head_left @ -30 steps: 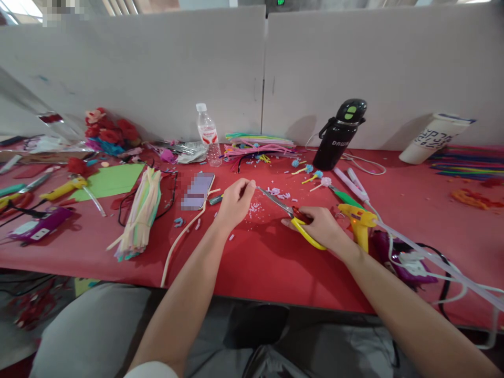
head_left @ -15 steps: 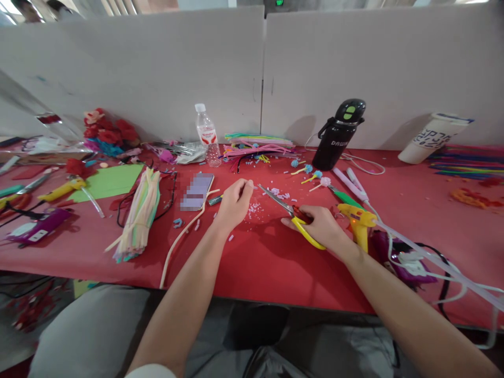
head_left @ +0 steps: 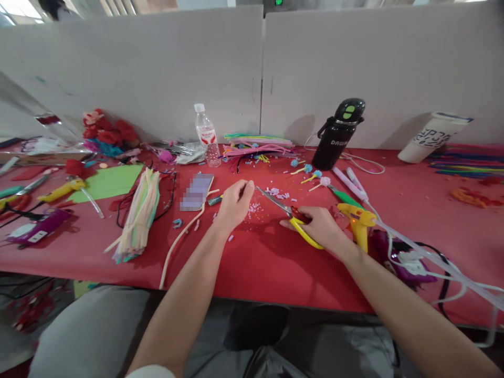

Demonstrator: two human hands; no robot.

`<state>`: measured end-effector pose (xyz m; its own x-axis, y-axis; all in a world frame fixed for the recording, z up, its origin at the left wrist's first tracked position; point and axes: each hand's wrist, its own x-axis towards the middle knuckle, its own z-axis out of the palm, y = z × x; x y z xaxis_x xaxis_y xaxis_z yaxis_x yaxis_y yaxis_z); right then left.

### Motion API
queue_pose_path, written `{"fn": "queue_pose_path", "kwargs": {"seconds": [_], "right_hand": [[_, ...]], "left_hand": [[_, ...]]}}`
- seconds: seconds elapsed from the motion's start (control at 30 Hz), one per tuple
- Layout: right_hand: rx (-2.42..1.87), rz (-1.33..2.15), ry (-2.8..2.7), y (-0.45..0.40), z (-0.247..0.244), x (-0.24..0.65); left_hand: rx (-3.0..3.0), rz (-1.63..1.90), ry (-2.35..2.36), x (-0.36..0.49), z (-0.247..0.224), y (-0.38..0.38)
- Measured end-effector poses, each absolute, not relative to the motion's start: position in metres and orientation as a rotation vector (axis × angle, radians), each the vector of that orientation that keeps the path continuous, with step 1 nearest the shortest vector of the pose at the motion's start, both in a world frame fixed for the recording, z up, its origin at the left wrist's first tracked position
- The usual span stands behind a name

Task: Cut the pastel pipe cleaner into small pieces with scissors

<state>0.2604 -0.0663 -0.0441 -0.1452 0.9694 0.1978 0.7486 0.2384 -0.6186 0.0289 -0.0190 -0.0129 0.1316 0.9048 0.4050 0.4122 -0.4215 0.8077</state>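
My right hand (head_left: 317, 226) grips yellow-and-red scissors (head_left: 305, 233), whose blades point left toward my other hand. The fingertips of my left hand (head_left: 236, 202) are pinched together close to the blade tips; whatever they hold is too small to make out. Below and between the hands, tiny pale clippings (head_left: 255, 210) are scattered on the red table (head_left: 255, 268). Short lilac pieces (head_left: 275, 193) lie just behind the scissor blades. Small pompoms on stems, one of them pink (head_left: 325, 181), rest farther back.
A phone (head_left: 198, 191) and a pale pipe-cleaner bundle (head_left: 139, 220) lie left. Behind stand a water bottle (head_left: 207, 136) and a black flask (head_left: 338, 136). A yellow glue gun (head_left: 357, 220) with cables is right of my right hand; a white cup (head_left: 429, 137) leans farther back.
The scissors and my right hand have shifted very slightly left, bringing the blade tips a little closer to my left fingertips. My left hand is nearly unmoved.
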Motion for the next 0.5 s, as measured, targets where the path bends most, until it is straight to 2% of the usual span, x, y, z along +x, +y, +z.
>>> {"fn": "queue_pose_path", "kwargs": {"seconds": [0.5], "right_hand": [[-1.55, 0.539, -1.932, -0.0702, -0.0391, 0.2568]], "left_hand": [[1.89, 1.253, 1.286, 0.0291, -0.0123, -0.0192]]}}
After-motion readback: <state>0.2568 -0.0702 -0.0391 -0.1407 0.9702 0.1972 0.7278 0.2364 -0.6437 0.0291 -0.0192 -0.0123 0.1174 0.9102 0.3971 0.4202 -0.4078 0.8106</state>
